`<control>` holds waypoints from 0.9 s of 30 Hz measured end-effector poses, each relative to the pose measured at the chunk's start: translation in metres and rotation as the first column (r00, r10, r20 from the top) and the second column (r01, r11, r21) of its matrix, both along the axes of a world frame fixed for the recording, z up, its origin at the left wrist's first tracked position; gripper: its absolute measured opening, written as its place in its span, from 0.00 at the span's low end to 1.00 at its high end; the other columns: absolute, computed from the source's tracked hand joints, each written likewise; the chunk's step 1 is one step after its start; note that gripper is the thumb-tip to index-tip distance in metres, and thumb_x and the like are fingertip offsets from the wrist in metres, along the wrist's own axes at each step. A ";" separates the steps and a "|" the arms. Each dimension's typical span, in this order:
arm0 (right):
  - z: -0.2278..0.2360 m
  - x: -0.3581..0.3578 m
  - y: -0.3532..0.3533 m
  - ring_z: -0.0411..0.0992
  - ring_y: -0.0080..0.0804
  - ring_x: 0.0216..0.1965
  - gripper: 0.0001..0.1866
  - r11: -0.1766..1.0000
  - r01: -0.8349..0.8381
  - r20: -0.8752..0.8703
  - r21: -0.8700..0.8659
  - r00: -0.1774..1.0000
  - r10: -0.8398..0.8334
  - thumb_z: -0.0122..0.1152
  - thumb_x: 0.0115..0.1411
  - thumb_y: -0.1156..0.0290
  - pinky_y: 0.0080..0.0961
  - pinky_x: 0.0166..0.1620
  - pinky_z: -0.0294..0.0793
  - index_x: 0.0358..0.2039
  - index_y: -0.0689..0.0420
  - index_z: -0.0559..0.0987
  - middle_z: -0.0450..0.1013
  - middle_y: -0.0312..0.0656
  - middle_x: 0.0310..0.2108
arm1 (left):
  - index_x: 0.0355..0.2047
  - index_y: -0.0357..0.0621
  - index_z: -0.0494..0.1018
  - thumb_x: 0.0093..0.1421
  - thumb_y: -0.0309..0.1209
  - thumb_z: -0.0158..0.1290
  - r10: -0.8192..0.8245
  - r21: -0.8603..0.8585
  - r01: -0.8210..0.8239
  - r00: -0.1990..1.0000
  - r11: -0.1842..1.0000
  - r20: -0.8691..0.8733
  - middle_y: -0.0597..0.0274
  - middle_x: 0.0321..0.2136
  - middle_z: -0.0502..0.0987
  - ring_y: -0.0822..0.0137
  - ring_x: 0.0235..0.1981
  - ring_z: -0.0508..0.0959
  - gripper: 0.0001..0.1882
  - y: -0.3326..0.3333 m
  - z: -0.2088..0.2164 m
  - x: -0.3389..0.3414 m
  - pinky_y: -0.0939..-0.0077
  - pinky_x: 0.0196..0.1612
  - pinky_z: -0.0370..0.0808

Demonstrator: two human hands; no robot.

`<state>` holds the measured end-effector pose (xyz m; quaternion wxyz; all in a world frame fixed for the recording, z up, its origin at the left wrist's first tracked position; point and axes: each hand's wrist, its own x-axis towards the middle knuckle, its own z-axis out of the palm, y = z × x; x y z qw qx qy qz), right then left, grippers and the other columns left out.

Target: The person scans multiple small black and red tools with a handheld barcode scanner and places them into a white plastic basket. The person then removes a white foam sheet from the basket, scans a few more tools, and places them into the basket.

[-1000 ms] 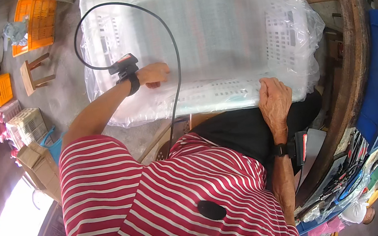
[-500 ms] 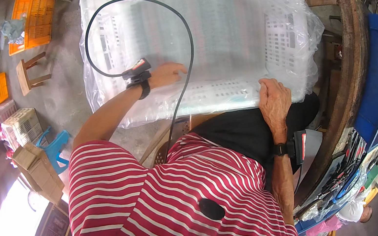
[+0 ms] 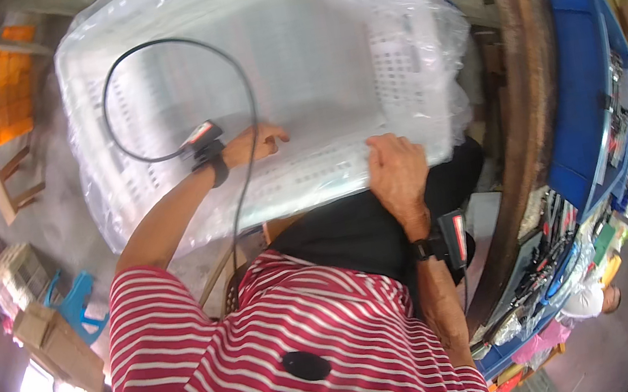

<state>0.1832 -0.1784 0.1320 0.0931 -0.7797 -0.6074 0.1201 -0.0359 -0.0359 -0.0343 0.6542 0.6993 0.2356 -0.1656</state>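
Note:
A large white slotted plastic crate (image 3: 166, 195), covered in clear plastic film (image 3: 452, 30), stands in front of me, its inside facing up. My left hand (image 3: 256, 143) is over the near left part of the inside, one finger stretched out and the others bent, with nothing visible in it. At the near right of the crate, my right hand (image 3: 399, 174) has its fingers curled over the rim and film. A black cable (image 3: 250, 91) loops from a small device (image 3: 202, 136) on my left wrist over the crate. Another device (image 3: 455, 239) sits on my right wrist.
A wooden beam (image 3: 523, 64) runs along the right, beside a blue workbench (image 3: 578, 72) loaded with tools. On the left are orange crates (image 3: 7, 97), a wooden stool (image 3: 9, 187), a blue plastic stool (image 3: 85, 306) and a cardboard box (image 3: 58, 343).
The view has shifted, so the crate and both hands sit further left in the picture. The right hand stays on the near rim and the left hand over the inside.

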 end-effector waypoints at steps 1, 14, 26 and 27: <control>0.000 0.001 0.000 0.69 0.39 0.31 0.05 0.999 -0.008 -0.026 0.045 1.000 0.010 0.55 0.51 0.73 0.36 0.36 0.63 0.30 0.55 0.75 0.71 0.39 0.27 | 0.45 0.43 0.71 0.52 0.25 0.43 -0.030 0.004 0.030 0.999 1.000 -0.021 0.52 0.40 0.73 0.60 0.38 0.72 0.19 -0.004 0.000 0.012 0.68 0.45 0.68; 0.005 -0.002 0.005 0.68 0.40 0.30 0.05 1.000 0.026 -0.033 0.003 0.999 -0.026 0.54 0.50 0.72 0.38 0.34 0.63 0.29 0.54 0.75 0.70 0.39 0.25 | 0.43 0.44 0.72 0.50 0.24 0.46 0.124 0.251 -0.175 0.971 0.952 0.206 0.50 0.40 0.75 0.53 0.43 0.73 0.18 -0.025 -0.037 0.082 0.62 0.46 0.68; 0.008 -0.002 0.006 0.69 0.41 0.32 0.06 0.997 0.009 -0.052 -0.072 0.999 -0.012 0.52 0.53 0.72 0.36 0.35 0.63 0.31 0.56 0.76 0.73 0.41 0.28 | 0.34 0.44 0.67 0.50 0.26 0.47 0.317 0.822 -0.280 0.940 0.496 0.129 0.59 0.27 0.70 0.60 0.33 0.72 0.09 -0.009 -0.118 -0.001 0.70 0.36 0.69; 0.008 -0.003 0.006 0.69 0.41 0.31 0.06 0.997 0.012 -0.050 -0.071 0.999 -0.016 0.52 0.53 0.72 0.36 0.35 0.63 0.31 0.56 0.76 0.73 0.41 0.28 | 0.34 0.44 0.67 0.51 0.26 0.47 0.347 0.938 -0.154 0.937 0.311 0.039 0.59 0.25 0.70 0.60 0.32 0.72 0.08 0.003 -0.134 -0.029 0.70 0.35 0.69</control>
